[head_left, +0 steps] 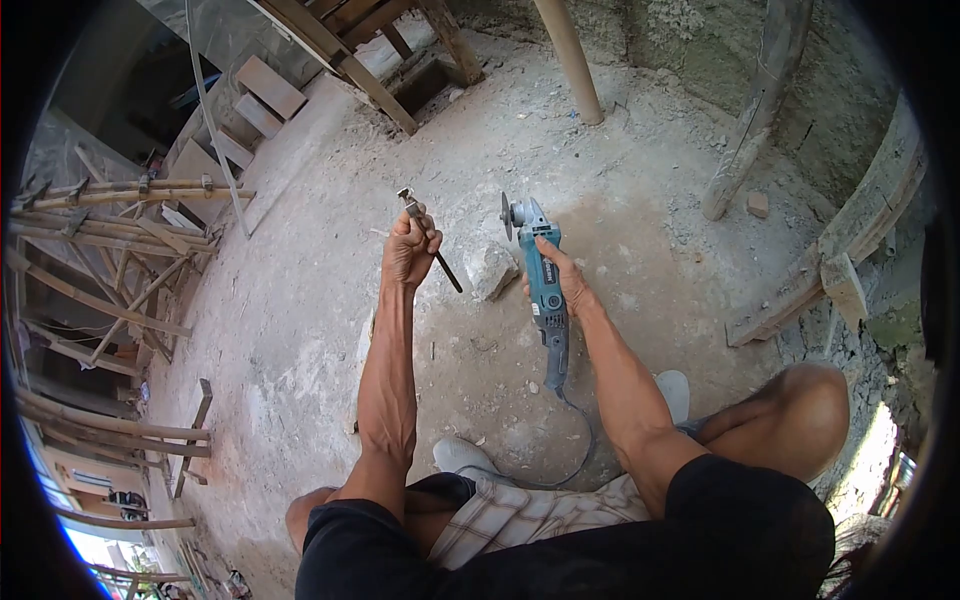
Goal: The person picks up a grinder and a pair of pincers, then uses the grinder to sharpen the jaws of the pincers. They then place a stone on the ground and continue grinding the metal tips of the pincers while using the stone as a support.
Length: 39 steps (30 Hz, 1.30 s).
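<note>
My left hand is closed in a fist around a thin dark rod. The rod slants through the fist, with a short metal crosspiece at its upper end and the plain end poking out below. In my right hand is a teal angle grinder, its body pointing away from me. The grinder's thin disc stands edge-up on the left of its head, apart from the rod. Its dark cord curves down toward my feet. Between the two hands, a pale stone block lies on the ground.
Dusty concrete floor spreads around me. Bamboo poles and timber crowd the left side. A wooden frame and a round post stand ahead. On the right are a leaning log, heavy beams and a small brick.
</note>
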Motion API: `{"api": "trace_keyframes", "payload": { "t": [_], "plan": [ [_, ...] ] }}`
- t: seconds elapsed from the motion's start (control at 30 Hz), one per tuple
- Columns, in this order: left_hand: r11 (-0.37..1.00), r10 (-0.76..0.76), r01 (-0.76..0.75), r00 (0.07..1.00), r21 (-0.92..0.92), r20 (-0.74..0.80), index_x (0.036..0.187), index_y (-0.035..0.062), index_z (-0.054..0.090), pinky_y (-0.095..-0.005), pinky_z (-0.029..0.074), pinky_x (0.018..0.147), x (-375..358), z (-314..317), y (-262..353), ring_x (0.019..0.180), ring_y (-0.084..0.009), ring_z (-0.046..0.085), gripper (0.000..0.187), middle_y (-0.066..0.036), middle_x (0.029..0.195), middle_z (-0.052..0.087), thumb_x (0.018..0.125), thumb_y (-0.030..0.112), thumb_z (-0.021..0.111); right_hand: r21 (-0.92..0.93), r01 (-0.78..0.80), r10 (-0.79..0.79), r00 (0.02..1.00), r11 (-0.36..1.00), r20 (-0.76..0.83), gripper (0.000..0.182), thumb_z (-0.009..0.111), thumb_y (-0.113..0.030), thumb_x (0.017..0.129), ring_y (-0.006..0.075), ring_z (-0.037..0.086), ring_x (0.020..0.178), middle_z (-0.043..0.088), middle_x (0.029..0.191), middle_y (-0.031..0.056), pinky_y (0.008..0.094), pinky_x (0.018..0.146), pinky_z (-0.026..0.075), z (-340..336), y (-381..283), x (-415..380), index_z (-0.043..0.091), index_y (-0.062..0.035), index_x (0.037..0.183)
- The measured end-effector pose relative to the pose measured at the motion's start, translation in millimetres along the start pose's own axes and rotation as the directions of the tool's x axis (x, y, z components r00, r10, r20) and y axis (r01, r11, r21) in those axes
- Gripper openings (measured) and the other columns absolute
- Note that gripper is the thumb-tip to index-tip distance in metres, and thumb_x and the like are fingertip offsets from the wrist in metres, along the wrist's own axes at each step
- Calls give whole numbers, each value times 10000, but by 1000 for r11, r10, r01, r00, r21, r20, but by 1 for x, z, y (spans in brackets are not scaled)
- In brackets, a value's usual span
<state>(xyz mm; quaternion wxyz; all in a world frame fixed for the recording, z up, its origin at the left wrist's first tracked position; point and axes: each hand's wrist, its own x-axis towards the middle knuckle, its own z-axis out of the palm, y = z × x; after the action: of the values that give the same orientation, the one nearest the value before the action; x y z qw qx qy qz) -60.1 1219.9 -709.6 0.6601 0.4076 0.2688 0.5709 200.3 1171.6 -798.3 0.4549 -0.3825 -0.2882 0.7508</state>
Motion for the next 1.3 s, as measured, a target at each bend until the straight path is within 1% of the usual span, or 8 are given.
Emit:
{"api": "trace_keyframes", "payload": {
  "t": [0.4,0.53,0.67,0.87,0.9,0.93,1.07,1.3],
  "plan": [
    [959,-207,182,973,217,99,1045,47,570,-254,371,614,-6,25,19,709,-110,444,176,31,794,483,931,167,629,403,63,-78,997,913,22,583,661,-579,801,228,666,578,638,717,119,394,538,593,-18,-1,6,574,-23,952],
    [468,-169,122,985,875,-47,916,21,633,-279,386,557,0,10,12,609,-108,487,198,12,681,544,857,187,725,443,110,-105,994,890,-36,546,672,-568,786,229,658,555,645,691,123,379,518,583,-17,-8,3,599,-29,829],
    [142,169,99,978,985,-123,929,0,705,-283,474,590,-4,8,1,642,-136,579,189,-72,802,687,883,182,685,474,148,-160,987,868,-15,518,666,-530,798,233,659,564,643,708,125,385,530,586,-18,-15,1,584,-29,900],
    [562,-39,158,985,812,-166,1106,11,685,-292,558,574,-5,2,8,824,-128,644,345,-110,980,693,917,299,662,505,155,-174,985,849,-9,541,659,-527,805,233,658,571,638,718,125,392,536,586,-23,-16,4,558,-28,988],
    [621,-71,148,989,770,-132,1176,24,644,-350,559,704,-8,5,12,1167,-239,583,466,-152,1200,634,942,424,600,508,162,-180,984,846,-13,548,658,-530,806,233,658,573,637,720,125,392,539,586,-22,-15,3,556,-27,996],
    [622,-68,150,988,768,-138,1176,24,644,-350,559,704,-12,3,11,1167,-239,583,466,-152,1200,634,942,424,600,506,156,-177,984,848,-8,548,658,-530,806,233,658,573,637,720,125,392,539,586,-20,-14,2,556,-27,996],
    [980,-175,182,980,74,-100,1331,110,428,-532,464,1030,-23,-8,-4,1333,-346,429,479,-230,1377,484,982,437,448,495,163,-197,980,853,17,575,642,-557,808,230,659,587,638,731,124,393,552,586,-20,-16,2,556,-21,998],
    [805,-77,-4,991,-593,-110,1251,86,510,-682,331,1067,-25,-21,-23,1383,-431,311,390,-292,1440,366,974,356,467,520,156,-186,982,840,6,586,617,-579,820,243,655,604,625,733,123,416,568,580,-20,-15,0,555,-21,989]
  ]
}}
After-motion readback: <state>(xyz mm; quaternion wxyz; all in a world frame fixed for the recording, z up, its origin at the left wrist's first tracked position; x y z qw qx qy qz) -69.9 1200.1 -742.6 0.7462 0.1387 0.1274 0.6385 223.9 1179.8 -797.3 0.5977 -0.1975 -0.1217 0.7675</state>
